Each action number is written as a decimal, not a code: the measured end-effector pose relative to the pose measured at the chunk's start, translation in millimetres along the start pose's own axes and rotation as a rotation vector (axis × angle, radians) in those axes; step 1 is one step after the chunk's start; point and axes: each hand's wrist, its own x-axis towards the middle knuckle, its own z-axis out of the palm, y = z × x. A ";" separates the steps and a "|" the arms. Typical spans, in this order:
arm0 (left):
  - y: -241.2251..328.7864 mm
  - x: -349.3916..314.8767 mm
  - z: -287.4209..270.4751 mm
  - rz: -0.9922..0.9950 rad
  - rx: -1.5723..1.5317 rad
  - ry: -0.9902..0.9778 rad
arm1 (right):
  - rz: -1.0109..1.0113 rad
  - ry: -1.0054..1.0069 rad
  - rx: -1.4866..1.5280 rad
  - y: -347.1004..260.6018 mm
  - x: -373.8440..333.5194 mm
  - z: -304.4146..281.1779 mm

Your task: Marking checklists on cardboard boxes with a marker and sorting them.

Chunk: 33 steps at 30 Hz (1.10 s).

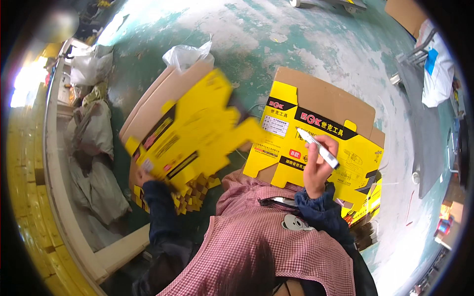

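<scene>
Above the lap, a flat yellow carton blank [197, 133] is being gripped at its lower edge by the left hand [144, 175], closed; a white marker [318, 148] is being held in the closed right hand [316, 165] over a second yellow carton [316, 143], near a stack of blanks [192, 195]

worn green-painted concrete floor [306, 39], patchy white. on it: crumpled clear plastic bag [185, 53] up top, grey sacks [96, 133] at left, stack of flat yellow cartons [363, 209] at right.

Bright daylight, left glare, fisheye-bent edges.
</scene>
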 end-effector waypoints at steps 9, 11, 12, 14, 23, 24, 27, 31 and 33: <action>-2.0 -17.7 23.9 -0.261 1.377 0.190 | 0.088 0.065 -0.201 52.6 -5.8 -2.2; -1.0 -13.5 5.6 0.035 0.701 -0.246 | 0.087 0.015 -0.090 41.3 0.4 14.1; -25.0 8.1 -25.1 0.120 0.474 -0.367 | 0.033 -0.062 -0.063 33.6 5.9 26.8; -2.8 -96.7 137.5 0.188 0.416 -0.755 | -0.027 -0.050 -0.277 50.3 -2.3 16.9; 160.4 -292.7 267.7 -0.215 -0.006 -1.380 | 0.002 -0.004 -0.275 46.9 -3.8 12.5; 157.2 -299.3 265.8 -0.302 -0.042 -1.360 | 0.069 0.019 -0.183 42.5 -3.8 13.0; 145.9 -314.0 252.1 -0.490 -0.185 -1.162 | 0.116 0.026 -0.100 26.5 -5.7 5.5; 124.3 -283.3 217.5 -0.517 -0.422 -0.801 | 0.174 0.122 0.071 16.7 -12.5 -21.3; 118.8 -246.4 201.1 -0.577 -0.545 -0.758 | 0.181 0.203 0.026 6.0 -10.3 -41.3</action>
